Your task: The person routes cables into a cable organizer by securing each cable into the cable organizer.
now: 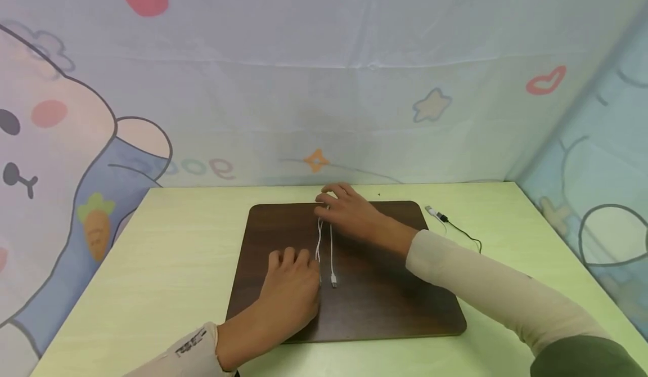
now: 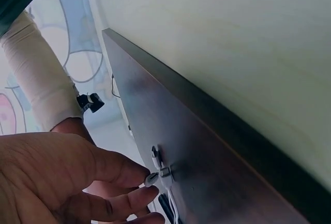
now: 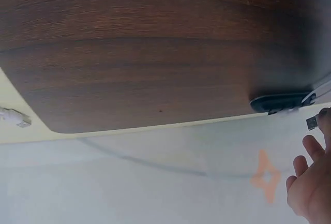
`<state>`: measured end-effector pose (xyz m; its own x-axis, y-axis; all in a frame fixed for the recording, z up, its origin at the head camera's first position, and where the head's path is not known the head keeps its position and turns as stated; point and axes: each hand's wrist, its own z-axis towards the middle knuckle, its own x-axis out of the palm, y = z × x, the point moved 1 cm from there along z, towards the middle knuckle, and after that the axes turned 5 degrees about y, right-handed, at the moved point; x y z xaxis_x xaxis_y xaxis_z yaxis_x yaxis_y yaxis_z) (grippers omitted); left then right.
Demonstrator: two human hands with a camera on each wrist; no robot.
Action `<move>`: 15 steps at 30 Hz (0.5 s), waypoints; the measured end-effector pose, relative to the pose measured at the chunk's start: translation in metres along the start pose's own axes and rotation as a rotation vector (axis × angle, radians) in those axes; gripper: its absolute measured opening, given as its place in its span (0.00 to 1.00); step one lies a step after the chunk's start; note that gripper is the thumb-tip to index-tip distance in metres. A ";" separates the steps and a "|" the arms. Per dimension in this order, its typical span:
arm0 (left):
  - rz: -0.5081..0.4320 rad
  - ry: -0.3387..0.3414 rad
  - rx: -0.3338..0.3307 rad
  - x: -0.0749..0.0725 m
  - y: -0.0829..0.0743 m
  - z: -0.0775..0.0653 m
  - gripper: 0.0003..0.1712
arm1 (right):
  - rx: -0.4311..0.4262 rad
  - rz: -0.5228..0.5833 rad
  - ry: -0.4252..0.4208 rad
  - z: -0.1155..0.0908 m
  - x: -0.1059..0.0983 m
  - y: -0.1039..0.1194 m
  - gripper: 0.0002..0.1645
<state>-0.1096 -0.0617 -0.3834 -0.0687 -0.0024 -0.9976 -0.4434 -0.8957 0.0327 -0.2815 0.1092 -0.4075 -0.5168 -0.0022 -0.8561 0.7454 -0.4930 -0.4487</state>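
Several thin white charging cables (image 1: 331,247) run front to back over a dark brown board (image 1: 395,304). My left hand (image 1: 291,290) is low over the board's front left part. In the left wrist view its thumb and finger pinch a small connector (image 2: 151,179), beside two other metal-tipped connectors (image 2: 156,157). One small white plug (image 1: 333,281) lies just right of that hand. At the board's far edge, my right hand (image 1: 351,214) holds a USB plug (image 3: 312,123) by its end, metal tip showing. Below that plug, a dark oval object (image 3: 282,102) rests on the board near the cables.
Right of the board, a white USB plug (image 1: 429,210) and a black plug (image 1: 442,217) with a black cable (image 1: 466,233) lie on the pale yellow table (image 1: 187,253). A printed cloth (image 1: 283,95) hangs directly behind the table, and another side hangs at right.
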 end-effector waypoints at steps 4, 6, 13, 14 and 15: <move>-0.005 0.004 -0.005 0.000 -0.006 0.008 0.10 | 0.024 0.026 0.008 -0.004 -0.002 -0.008 0.11; -0.021 0.009 -0.007 0.000 -0.009 0.012 0.10 | 0.038 0.037 0.010 -0.007 -0.003 -0.012 0.11; -0.060 0.014 0.021 0.000 -0.021 0.025 0.04 | 0.066 0.075 0.038 -0.017 -0.005 -0.021 0.14; -0.060 0.014 0.026 0.000 -0.022 0.027 0.04 | 0.070 0.081 0.042 -0.018 -0.005 -0.022 0.13; -0.060 0.015 0.030 0.000 -0.024 0.029 0.04 | 0.074 0.084 0.044 -0.019 -0.005 -0.022 0.12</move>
<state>-0.1250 -0.0278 -0.3829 -0.0281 0.0439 -0.9986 -0.4730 -0.8807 -0.0254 -0.2878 0.1367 -0.3980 -0.4342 -0.0089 -0.9008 0.7513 -0.5554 -0.3566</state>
